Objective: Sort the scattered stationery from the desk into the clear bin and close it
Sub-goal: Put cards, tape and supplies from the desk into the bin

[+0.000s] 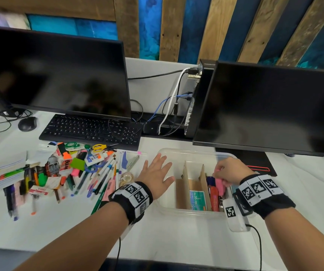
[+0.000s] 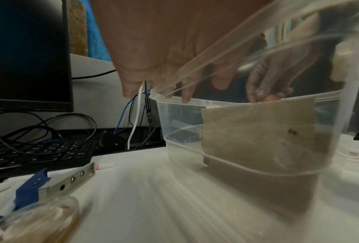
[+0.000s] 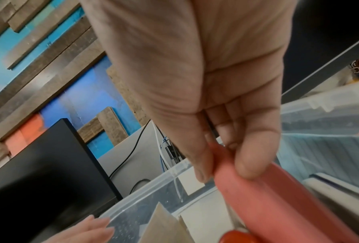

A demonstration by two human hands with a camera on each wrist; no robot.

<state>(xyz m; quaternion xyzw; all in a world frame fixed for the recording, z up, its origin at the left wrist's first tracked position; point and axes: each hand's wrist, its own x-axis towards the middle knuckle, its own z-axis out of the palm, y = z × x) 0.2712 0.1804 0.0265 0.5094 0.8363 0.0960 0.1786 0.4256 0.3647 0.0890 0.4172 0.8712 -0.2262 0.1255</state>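
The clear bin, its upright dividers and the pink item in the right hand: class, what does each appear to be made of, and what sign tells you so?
Clear bin: glossy transparent plastic; the desk shows through its walls.
Dividers: matte brown cardboard, probably; thin, flat, raw edges.
Pink item pinched by the right hand: smooth, matte, possibly a rubber eraser; uncertain.
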